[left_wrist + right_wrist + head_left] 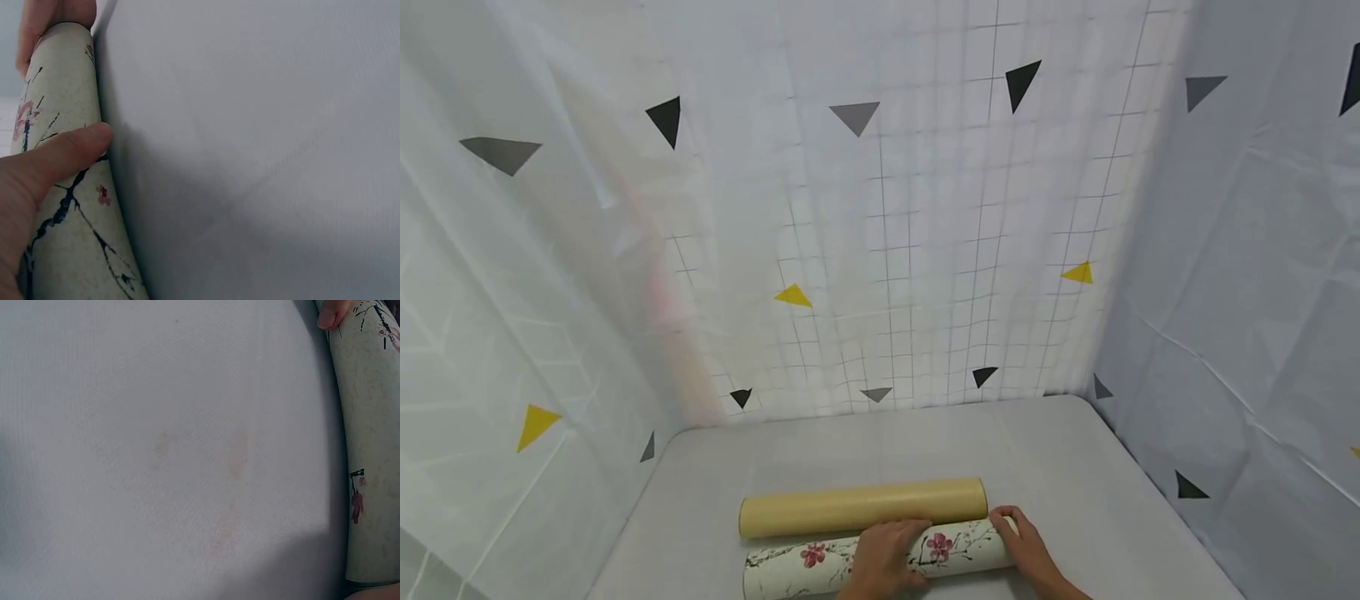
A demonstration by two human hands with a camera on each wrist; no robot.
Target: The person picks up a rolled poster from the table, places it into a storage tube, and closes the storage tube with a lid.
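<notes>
A pale roll (962,558) printed with dark branches and pink blossoms, like wallpaper, lies crosswise near the table's front. My left hand (882,557) grips it around the middle, fingers over the far side; its thumb (75,149) presses along the near side in the left wrist view. At the right end, my right hand (1028,546) holds the roll, its fingers curled over the top of the rim. A plain tan roll (865,508) lies just behind, nearly parallel. In the right wrist view, the patterned roll (372,437) runs down the right edge, mostly cropping out the right hand.
Both rolls lie on a white-covered table (1075,467) with rounded far corners. White sheeting (910,208) with black, grey and yellow triangles hangs behind the table and along both sides. Faint brownish stains (237,453) mark the table cover in the right wrist view.
</notes>
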